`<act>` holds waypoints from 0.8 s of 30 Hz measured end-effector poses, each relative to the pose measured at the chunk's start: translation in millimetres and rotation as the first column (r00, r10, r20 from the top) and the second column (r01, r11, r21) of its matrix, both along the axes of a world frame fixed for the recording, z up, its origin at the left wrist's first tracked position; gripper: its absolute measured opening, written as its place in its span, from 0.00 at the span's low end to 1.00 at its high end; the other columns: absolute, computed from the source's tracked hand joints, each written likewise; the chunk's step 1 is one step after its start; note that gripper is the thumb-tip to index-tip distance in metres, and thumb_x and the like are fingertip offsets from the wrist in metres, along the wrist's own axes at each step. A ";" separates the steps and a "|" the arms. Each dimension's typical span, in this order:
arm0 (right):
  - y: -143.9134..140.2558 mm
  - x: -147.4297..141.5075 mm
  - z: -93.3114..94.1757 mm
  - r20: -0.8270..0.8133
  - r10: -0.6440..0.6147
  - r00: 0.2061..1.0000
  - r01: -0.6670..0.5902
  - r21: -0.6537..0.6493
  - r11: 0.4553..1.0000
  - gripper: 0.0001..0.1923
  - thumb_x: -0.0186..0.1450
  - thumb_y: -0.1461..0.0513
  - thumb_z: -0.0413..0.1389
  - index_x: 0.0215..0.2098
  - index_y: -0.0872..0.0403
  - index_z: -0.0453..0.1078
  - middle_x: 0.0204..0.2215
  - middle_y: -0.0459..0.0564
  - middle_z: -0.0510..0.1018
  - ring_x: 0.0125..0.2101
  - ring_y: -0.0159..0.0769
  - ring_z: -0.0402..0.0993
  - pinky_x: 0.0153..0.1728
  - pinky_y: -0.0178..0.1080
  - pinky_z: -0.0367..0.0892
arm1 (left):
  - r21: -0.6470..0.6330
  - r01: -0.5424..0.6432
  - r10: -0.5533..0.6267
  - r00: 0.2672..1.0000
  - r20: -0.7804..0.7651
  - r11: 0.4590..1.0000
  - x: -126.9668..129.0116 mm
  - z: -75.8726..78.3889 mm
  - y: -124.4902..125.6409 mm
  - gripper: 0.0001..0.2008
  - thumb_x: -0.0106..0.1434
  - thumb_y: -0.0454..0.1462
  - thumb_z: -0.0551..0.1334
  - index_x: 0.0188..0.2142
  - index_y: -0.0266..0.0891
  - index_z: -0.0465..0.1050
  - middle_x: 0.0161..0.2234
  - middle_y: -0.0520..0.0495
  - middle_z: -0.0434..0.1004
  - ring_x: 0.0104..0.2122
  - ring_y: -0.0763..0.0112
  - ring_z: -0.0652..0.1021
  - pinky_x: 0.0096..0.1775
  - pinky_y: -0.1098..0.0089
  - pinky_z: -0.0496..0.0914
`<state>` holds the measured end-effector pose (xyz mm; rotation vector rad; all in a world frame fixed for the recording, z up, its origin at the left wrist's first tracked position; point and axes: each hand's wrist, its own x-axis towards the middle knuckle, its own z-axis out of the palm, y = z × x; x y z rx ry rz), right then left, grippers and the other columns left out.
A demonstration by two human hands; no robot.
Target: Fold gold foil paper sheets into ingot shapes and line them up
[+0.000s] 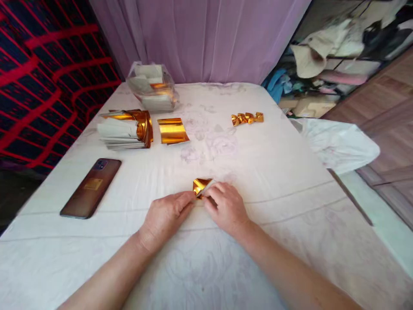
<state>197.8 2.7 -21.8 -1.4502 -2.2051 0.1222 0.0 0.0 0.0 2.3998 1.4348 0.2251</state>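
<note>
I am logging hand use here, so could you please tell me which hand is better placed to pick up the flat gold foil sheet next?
Probably the left hand: the flat gold foil sheet lies on its side, while the right hand sits farther away.

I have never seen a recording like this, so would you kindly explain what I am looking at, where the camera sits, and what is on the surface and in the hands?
There is no machine here: a person works with two bare hands. The single picture comes from a camera worn on the person's head, looking forward and down.

The left hand and right hand meet over a small piece of gold foil paper, pinching it between the fingertips against a surface covered by a white cloth.

Farther away lie a dark phone, a stack of white-backed sheets with gold foil curling at its edge, one loose gold sheet, a clear bag of more sheets, and a row of folded gold pieces.
</note>
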 end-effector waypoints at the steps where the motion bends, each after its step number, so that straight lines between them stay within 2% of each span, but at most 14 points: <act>1: -0.7 -0.4 0.2 -0.003 -0.001 1.000 0.001 -0.002 1.000 0.04 0.62 0.66 0.57 0.29 0.53 0.71 0.29 0.48 0.74 0.33 0.39 0.69 0.36 0.40 0.60 | 0.007 0.022 -0.022 1.000 0.005 1.000 -0.8 0.3 0.0 0.12 0.69 0.38 0.56 0.50 0.48 0.73 0.47 0.54 0.81 0.41 0.64 0.83 0.39 0.65 0.77; 7: -2.2 -1.1 1.1 -0.022 0.000 1.000 0.000 -0.002 1.000 0.04 0.62 0.66 0.57 0.30 0.52 0.71 0.29 0.48 0.74 0.33 0.38 0.70 0.36 0.40 0.61 | 0.088 0.112 -0.113 0.994 0.008 0.990 -4.7 -1.9 -0.3 0.17 0.70 0.38 0.55 0.57 0.48 0.69 0.53 0.52 0.78 0.45 0.65 0.82 0.42 0.65 0.78; 13: -1.3 -1.0 0.4 -0.005 -0.013 1.000 0.013 -0.007 1.000 0.04 0.62 0.66 0.58 0.29 0.53 0.71 0.29 0.48 0.74 0.33 0.39 0.70 0.36 0.41 0.61 | 0.135 0.159 -0.146 0.984 -0.100 0.978 -5.0 -3.4 -2.5 0.19 0.69 0.35 0.58 0.58 0.47 0.68 0.55 0.50 0.76 0.41 0.66 0.82 0.43 0.65 0.78; 24: -0.9 0.2 -0.2 -0.068 -0.003 0.998 0.001 -0.025 1.000 0.04 0.62 0.67 0.57 0.30 0.53 0.70 0.31 0.49 0.74 0.34 0.39 0.71 0.36 0.41 0.64 | 0.116 0.185 -0.146 0.947 -0.284 0.976 3.1 11.1 -7.0 0.27 0.63 0.27 0.60 0.61 0.46 0.65 0.58 0.48 0.73 0.39 0.67 0.82 0.36 0.67 0.80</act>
